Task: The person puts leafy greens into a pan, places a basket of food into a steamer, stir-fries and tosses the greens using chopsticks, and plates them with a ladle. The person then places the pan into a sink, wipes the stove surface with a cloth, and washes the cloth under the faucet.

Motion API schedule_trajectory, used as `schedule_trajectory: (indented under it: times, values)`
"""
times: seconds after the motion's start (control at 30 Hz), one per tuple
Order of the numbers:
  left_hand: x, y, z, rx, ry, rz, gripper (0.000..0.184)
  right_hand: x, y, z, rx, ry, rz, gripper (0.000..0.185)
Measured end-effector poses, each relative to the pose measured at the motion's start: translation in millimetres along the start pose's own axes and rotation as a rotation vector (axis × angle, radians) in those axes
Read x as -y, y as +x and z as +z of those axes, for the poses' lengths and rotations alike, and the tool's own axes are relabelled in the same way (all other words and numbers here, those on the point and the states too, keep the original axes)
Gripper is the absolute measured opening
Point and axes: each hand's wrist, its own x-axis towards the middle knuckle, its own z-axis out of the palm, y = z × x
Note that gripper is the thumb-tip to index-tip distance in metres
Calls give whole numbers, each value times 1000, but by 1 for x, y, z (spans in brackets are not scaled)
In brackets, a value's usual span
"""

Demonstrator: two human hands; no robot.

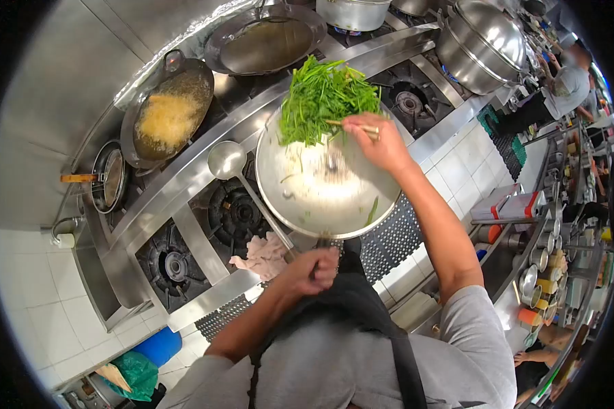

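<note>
A wide metal pan (334,194) is held in the middle of the scene, over the near edge of the stove (215,249). Its short handle, mostly hidden and blurred, is gripped on the near side by the left hand (312,271), whose fingers are curled tight. Between the bent fingers and thumb of the right hand (378,142), a slim brass-toned utensil (371,129) is pinched, its tip set against the chopped greens (327,99). These are heaped at the pan's far side, partly above its rim; a few loose bits are scattered over the bare metal nearer. To the left of the pan, a ladle (226,160) is laid across the stove, with a pink cloth (260,258) near its handle. Farther left, yellow food (170,124) is surrounded by foaming liquid in a wok (131,136). A lidded steel pot (481,48) is seen at far right.
</note>
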Motion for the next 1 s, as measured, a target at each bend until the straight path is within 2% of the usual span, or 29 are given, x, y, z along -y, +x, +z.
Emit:
schedule_trajectory:
  times: [0.1,0.2,0.3,0.37,0.43,0.53,0.63,0.77,0.8,0.9,0.93,1.0]
  values:
    - [-10,20,-36,-45,-153,-60,29,-9,-48,11,53,-4,38,20]
    - [-52,52,-43,-71,-145,-22,30,1,-92,12,63,134,187,21]
    - [-69,72,-42,-60,-163,-50,25,-42,-87,23,-178,146,345,23]
    - [-70,80,-41,-23,-164,-74,23,-92,-52,42,-284,12,348,26]
    - [-71,85,-41,31,-168,-81,23,-115,-24,69,-217,-33,564,30]
    - [-73,86,-41,10,-202,-67,23,-84,-28,97,-23,186,366,31]
    - [-71,83,-40,-34,-205,-49,23,-64,-49,96,222,-96,173,32]
    - [-70,84,-46,-9,-196,-44,24,-95,-30,101,-131,32,319,23]
    - [-70,85,-46,-14,-193,-37,24,-104,-32,112,-159,39,328,21]
    - [-67,87,-42,-44,-191,-24,23,-73,-45,102,173,98,424,23]
    - [-66,86,-38,-62,-195,-12,23,-61,-43,87,277,42,302,25]
    - [-66,85,-38,-87,-185,17,23,-85,-41,75,92,80,311,25]
